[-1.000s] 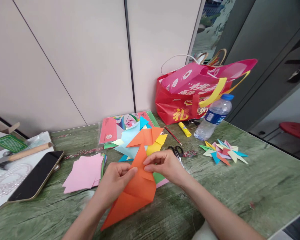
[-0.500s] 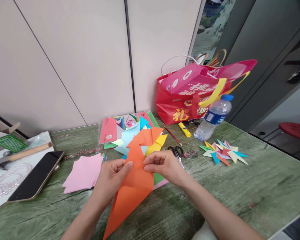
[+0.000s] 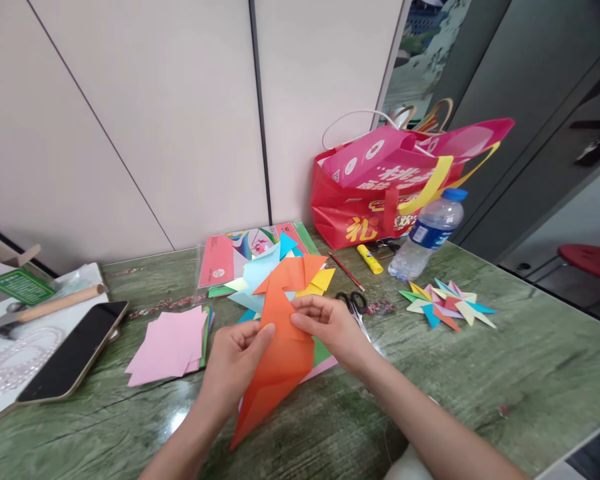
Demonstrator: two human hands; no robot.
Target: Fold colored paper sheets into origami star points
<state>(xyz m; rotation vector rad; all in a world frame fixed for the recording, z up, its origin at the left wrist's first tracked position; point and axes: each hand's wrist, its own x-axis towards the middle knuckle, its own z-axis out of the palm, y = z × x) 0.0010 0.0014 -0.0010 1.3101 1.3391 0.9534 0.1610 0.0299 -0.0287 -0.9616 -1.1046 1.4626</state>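
A folded sheet of orange paper (image 3: 285, 353) is held up between my two hands, its long point hanging down toward me. My left hand (image 3: 235, 357) pinches its left edge, thumb on the near face. On the opposite edge, the thumb and fingers of my right hand (image 3: 327, 327) are closed on the paper. Behind it lies another folded orange piece (image 3: 293, 273), together with light blue paper (image 3: 260, 267) and yellow paper (image 3: 317, 283). Green and pink sheets are partly hidden beneath the held paper.
Pink square sheets (image 3: 167, 343) lie left of my hands, near a phone (image 3: 75, 353) and a hammer (image 3: 55, 307). To the right are scissors (image 3: 355, 303), a glue stick (image 3: 370, 260), a water bottle (image 3: 427, 233), a colourful paper star (image 3: 447, 303) and a red bag (image 3: 370, 193).
The orange paper's lower point has swung up and slightly right, and the sheet is tilted differently. My left hand has shifted a little right; both hands keep their pinch.
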